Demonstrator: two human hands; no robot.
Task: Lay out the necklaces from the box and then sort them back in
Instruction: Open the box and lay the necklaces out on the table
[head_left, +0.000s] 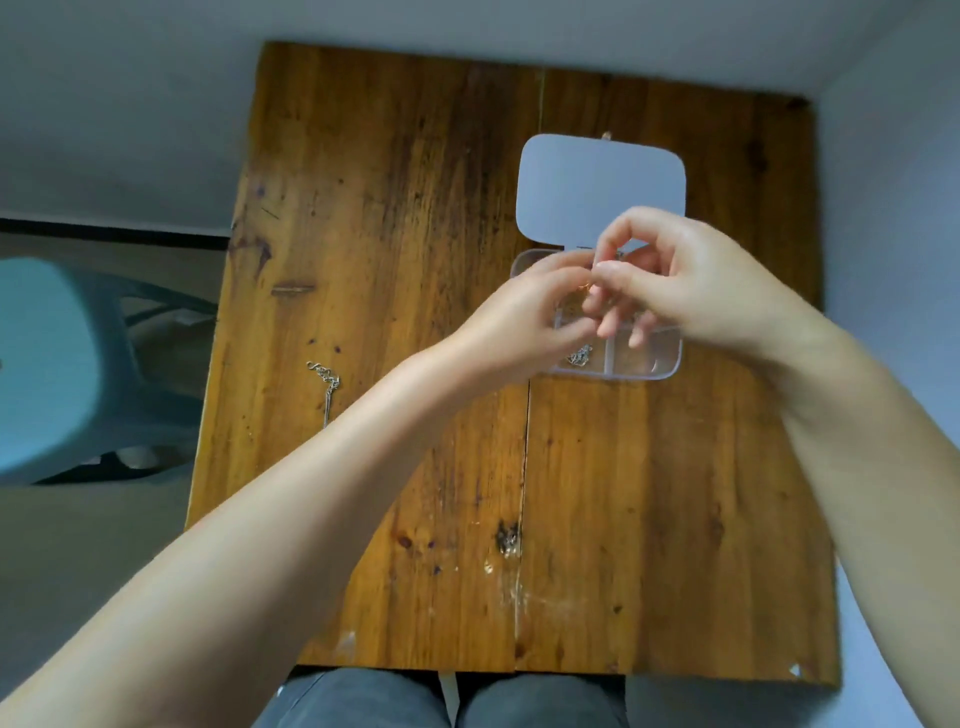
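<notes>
Head view of the laying-out stage. Both hands meet over the clear compartmented box (644, 366), whose lid (602, 187) lies hinged back flat on the wooden surface (395, 208). The left hand (524, 317) and the right hand (675, 280) are each curled into a fingertip pinch, the tips touching above the far compartments; a small gold-coloured glint (586, 285) between them suggests a fine chain, but what each hand actually has hold of is too small and blurred to tell. One silver necklace (326, 387) already lies stretched on the surface, well apart from the box on the left side; another silver tangle (579, 356) sits in the near-left compartment, while the near-right compartment looks empty. The step in hand appears to be freeing the next chain from its compartment. To do it well, one hand should keep the clasp end pinched while the other draws the chain out slowly and straight upward, so that loops fall open instead of tightening into knots. The box is light and unanchored, so a snagged chain could drag it; a finger resting on its rim would steady it. The chain is best set down parallel to the silver necklace, near but not touching it, so that later sorting stays simple.
</notes>
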